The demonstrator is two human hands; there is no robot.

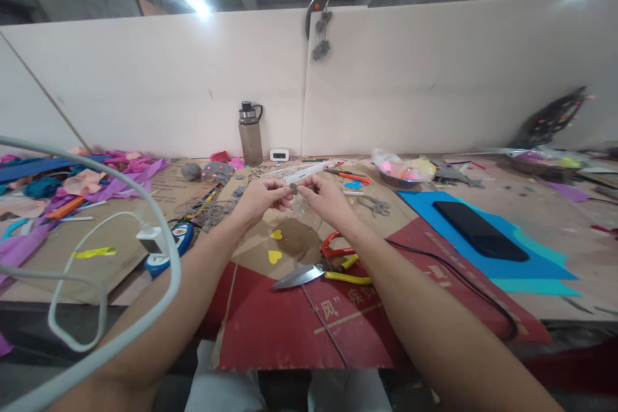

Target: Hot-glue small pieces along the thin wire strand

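Note:
Over the middle of the cardboard, my left hand and my right hand meet fingertip to fingertip. Both pinch a small dark grey piece, too small to tell its kind. Below them two yellow hearts lie on the cardboard beside a brown stain. Red-handled scissors rest close to my right forearm, with a yellow-handled tool against them. Grey pliers lie just right of my right hand. Grey cord is heaped left of my left wrist.
A bottle and a small digital clock stand by the white partition. A black phone lies on blue sheets at right. A white cable loops across the left foreground. Colourful scraps pile up at far left.

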